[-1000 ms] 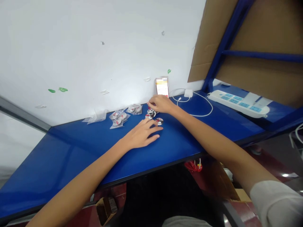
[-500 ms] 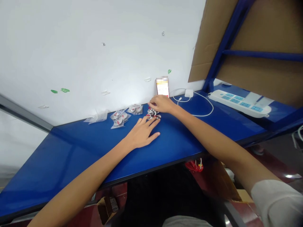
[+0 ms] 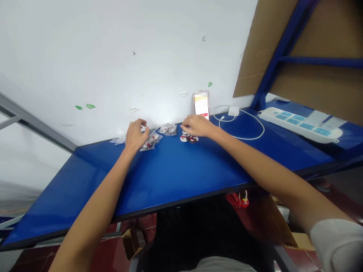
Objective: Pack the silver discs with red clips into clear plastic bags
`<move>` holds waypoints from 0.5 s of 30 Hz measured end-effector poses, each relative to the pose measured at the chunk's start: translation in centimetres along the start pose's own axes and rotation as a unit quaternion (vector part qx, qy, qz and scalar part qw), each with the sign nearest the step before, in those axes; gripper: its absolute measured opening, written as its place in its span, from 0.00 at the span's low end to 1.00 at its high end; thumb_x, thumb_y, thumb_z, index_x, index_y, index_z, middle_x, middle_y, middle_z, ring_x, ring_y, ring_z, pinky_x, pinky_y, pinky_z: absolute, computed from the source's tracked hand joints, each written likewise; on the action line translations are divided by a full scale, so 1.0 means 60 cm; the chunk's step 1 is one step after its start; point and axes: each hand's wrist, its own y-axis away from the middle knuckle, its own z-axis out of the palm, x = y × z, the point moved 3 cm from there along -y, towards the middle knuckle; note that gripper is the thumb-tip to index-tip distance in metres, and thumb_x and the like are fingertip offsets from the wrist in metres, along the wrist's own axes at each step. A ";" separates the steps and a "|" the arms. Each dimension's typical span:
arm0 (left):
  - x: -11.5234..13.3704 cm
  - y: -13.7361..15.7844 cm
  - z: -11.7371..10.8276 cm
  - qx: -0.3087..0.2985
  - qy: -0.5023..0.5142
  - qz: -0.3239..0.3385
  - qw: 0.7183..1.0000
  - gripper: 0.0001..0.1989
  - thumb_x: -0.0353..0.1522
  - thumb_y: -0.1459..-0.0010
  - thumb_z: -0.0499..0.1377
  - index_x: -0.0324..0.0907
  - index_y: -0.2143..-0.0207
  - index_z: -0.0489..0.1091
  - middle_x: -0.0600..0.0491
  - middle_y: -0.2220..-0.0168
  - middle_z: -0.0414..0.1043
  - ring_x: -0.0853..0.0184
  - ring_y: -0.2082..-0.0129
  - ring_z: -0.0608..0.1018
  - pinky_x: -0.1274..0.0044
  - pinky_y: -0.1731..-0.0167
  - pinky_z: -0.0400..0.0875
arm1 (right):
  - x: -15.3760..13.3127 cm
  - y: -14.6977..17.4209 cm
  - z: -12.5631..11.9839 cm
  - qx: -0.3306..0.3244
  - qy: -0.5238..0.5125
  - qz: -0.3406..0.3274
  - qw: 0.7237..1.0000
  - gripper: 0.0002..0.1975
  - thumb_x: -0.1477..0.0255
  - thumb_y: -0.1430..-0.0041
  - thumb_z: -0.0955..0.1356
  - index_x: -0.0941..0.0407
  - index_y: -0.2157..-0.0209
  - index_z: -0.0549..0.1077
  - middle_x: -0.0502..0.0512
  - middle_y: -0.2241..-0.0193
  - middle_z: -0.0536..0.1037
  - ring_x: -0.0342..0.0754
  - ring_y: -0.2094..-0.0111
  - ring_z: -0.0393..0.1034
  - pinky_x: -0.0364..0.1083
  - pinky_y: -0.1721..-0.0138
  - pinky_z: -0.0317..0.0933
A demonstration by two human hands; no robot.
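My left hand (image 3: pixel 136 134) hovers at the left of some clear bags (image 3: pixel 151 140) of round badges, its fingers bent and the thumb apart from them. Nothing shows in its grasp. A loose heap of shiny round badges (image 3: pixel 189 138), white, red and dark, lies on the blue table (image 3: pixel 176 170). Over the back of that heap, my right hand (image 3: pixel 196 125) has its fingers curled down and together; what they pinch, if anything, is hidden. Another clear bag of badges (image 3: pixel 168 129) rests between the hands, by the wall. Partly behind my left hand lie flat clear plastic bags (image 3: pixel 119 139).
A lit phone (image 3: pixel 201 104) leans on the white wall (image 3: pixel 164 68) behind my right hand. To its right are a white charger (image 3: pixel 233 110) with a looping cable (image 3: pixel 259 126) and a power strip (image 3: pixel 300 124). A blue frame (image 3: pixel 279 53) with cardboard rises at the right.
My left hand has left the loose badges and moved left to the bags by the wall. My right hand stays at the heap. The view has shifted slightly.
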 end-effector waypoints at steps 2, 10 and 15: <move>-0.020 -0.002 0.011 -0.051 -0.007 -0.025 0.998 0.20 0.42 0.31 0.57 0.40 0.44 0.72 0.40 0.43 0.78 0.48 0.43 0.76 0.61 0.42 0.69 | -0.003 0.000 0.003 -0.002 -0.010 -0.008 1.000 0.19 0.67 0.25 0.63 0.57 0.65 0.82 0.62 0.65 0.83 0.55 0.62 0.71 0.51 0.63 0.53; -0.064 -0.007 0.030 -0.191 0.002 -0.089 0.977 0.40 0.55 0.36 0.62 0.38 0.32 0.65 0.34 0.38 0.76 0.43 0.40 0.78 0.62 0.45 0.72 | -0.013 0.001 0.007 -0.027 -0.010 -0.021 0.999 0.19 0.67 0.25 0.63 0.56 0.65 0.82 0.60 0.65 0.82 0.54 0.62 0.71 0.50 0.64 0.52; -0.067 -0.008 0.027 -0.179 0.029 -0.118 0.976 0.37 0.51 0.41 0.68 0.42 0.36 0.68 0.40 0.44 0.82 0.46 0.44 0.82 0.65 0.47 0.73 | -0.014 0.002 0.008 -0.018 -0.009 -0.029 0.999 0.18 0.67 0.25 0.63 0.57 0.64 0.82 0.60 0.65 0.82 0.53 0.62 0.71 0.50 0.64 0.52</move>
